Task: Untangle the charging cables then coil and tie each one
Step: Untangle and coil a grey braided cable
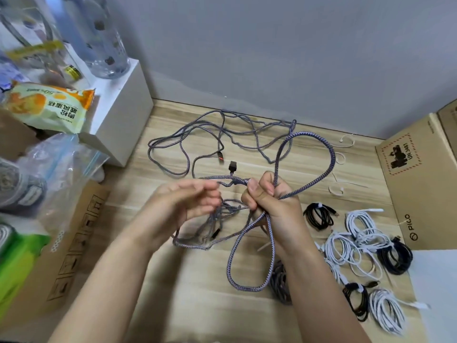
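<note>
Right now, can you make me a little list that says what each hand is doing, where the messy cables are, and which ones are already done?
right hand: the right hand grips loops of the grey braided cable in its fist
left hand: the left hand is blurred, its fingers at the tangle near a knot; whether they pinch it, I cannot tell
messy cables: the loose grey cables sprawl on the wooden floor toward the wall
done cables: white coils and black coils lie bundled beside the right arm
spare ties: white ties lie near the cardboard box

Left hand (188,204) motion-blurred; right forearm (321,293) hides a grey cable coil (279,283).
</note>
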The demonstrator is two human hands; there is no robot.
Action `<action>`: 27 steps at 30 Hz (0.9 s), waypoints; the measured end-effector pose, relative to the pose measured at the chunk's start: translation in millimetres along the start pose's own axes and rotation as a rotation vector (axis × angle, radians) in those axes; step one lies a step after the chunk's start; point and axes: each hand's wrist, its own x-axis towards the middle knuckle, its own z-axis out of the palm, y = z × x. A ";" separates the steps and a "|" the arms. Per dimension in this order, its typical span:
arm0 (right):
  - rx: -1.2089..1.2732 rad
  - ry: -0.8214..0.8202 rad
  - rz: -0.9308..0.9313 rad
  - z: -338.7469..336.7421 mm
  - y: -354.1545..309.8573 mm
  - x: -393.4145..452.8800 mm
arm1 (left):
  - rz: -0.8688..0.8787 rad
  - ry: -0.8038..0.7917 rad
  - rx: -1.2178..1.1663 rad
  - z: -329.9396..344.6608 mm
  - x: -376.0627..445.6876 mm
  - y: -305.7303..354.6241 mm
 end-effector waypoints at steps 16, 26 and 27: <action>0.219 -0.138 -0.240 -2.5 -40.6 12.2 | 0.267 0.121 1.072 -67.3 84.7 -35.2; -0.190 0.365 -0.301 -23.8 -32.5 9.4 | 0.667 0.249 1.208 -52.5 87.1 27.2; -0.282 0.384 -0.287 -25.0 -28.6 12.2 | 0.724 0.284 1.225 -45.8 82.6 32.7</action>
